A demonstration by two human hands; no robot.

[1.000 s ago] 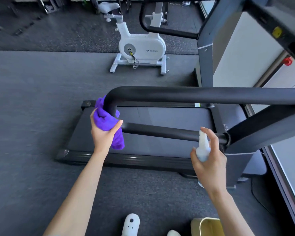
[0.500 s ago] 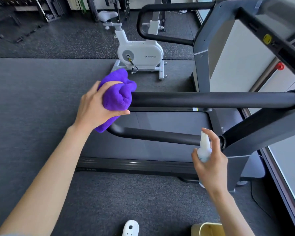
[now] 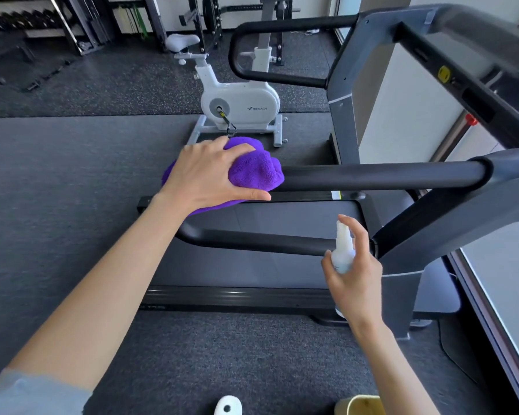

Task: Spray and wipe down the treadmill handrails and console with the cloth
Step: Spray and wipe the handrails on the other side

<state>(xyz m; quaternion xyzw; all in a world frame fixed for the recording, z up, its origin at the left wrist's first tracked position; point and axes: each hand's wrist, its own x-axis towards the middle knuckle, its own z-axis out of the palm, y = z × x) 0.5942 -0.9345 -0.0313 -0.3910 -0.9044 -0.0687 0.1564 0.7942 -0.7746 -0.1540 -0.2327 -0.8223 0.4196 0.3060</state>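
— Nearest first: gripping the bottle (image 3: 343, 255) in the right hand (image 3: 357, 280), fingers curled round its body, one finger arching over the nozzle. Hovering just this side of the lower rail (image 3: 258, 242), near its joint with the grey upright (image 3: 432, 235).

— And risking what, there?

— Probably misting the belt (image 3: 267, 265) instead of the rail, with the nozzle sitting so close to the bar and the deck lying right behind it. Leaving a slick patch, possibly.

— Further out?

— Clutching the cloth (image 3: 255, 170) in the left hand (image 3: 210, 178), palm down, thumb tucked under the bundle. Bunching it into a ball over the upper rail (image 3: 372, 175) at the rounded end, pressing on the bar. Reaching well forward with that arm, almost straight.

— Going wrong how?

— Likely skimming only the top of the rail, being wadded up, not wrapped round; missing the underside. Also trailing a loose flap under the wrist, possibly catching on the bend.

— And the console?

— Sitting beyond, at the upper right, mostly cut off by the frame's edge; not being touched by either hand. Looking some way off finishing, then.

— Anything past that?

— Standing behind the treadmill: a white bike (image 3: 240, 106), well apart from both hands.
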